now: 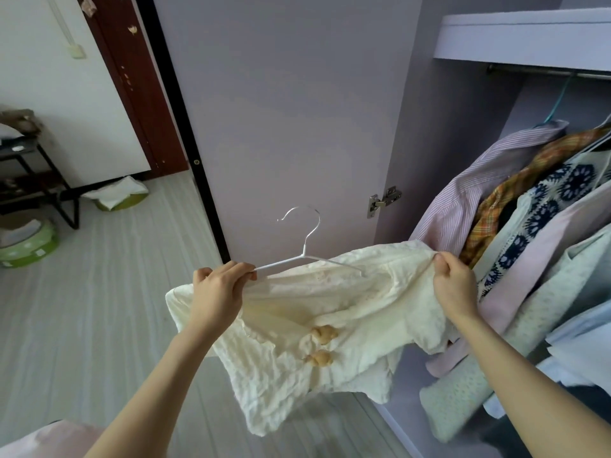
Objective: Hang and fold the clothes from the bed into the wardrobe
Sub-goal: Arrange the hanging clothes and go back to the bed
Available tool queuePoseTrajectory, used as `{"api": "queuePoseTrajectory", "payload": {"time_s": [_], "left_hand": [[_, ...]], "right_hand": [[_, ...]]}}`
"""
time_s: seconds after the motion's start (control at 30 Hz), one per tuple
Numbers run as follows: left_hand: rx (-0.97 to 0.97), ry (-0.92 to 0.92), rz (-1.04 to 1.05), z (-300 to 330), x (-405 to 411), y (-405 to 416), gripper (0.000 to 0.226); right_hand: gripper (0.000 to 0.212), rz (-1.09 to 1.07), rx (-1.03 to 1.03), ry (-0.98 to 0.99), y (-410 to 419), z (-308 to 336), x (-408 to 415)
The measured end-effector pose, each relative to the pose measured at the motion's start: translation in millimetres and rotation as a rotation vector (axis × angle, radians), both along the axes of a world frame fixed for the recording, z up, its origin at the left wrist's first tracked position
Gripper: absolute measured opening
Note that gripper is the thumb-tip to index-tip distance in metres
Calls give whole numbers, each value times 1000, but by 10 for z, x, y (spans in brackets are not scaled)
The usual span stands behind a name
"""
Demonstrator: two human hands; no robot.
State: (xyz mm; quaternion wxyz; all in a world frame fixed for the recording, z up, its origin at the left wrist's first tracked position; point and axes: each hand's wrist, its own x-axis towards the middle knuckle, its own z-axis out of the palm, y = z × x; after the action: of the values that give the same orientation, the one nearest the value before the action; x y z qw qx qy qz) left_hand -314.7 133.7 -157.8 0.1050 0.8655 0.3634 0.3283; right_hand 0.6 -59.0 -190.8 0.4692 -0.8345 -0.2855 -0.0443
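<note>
Cream cotton, the blouse [334,325] hangs mid-air at the frame's centre, in front of the open wardrobe [515,38]. The left hand [220,292], at nine o'clock of the blouse, grips one end of a white wire hanger [305,251] together with the fabric. The right hand [454,282], at two o'clock, pinches the blouse's shoulder, just beside a striped pink shirt [463,193] hanging from the rail [545,72].

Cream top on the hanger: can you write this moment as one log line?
step: fitting cream top onto white hanger | left hand: holds hanger end | right hand: pinches top's shoulder | wardrobe rail: not yet reached
</note>
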Motion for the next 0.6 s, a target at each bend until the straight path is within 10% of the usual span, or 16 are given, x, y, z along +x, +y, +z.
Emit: {"api": "queuePoseTrajectory", "payload": {"time_s": [0.23,0.4,0.6], "left_hand": [[-49,-80,-53,-11,38,-9,22],[-47,-47,28,-17,135,-1,23],[-34,-68,-6,-39,239,-59,23]], "right_hand": [[26,-11,-557,167,42,7,75],[16,190,-85,-199,-11,41,-129],[34,124,-453,2,253,5,-414]]}}
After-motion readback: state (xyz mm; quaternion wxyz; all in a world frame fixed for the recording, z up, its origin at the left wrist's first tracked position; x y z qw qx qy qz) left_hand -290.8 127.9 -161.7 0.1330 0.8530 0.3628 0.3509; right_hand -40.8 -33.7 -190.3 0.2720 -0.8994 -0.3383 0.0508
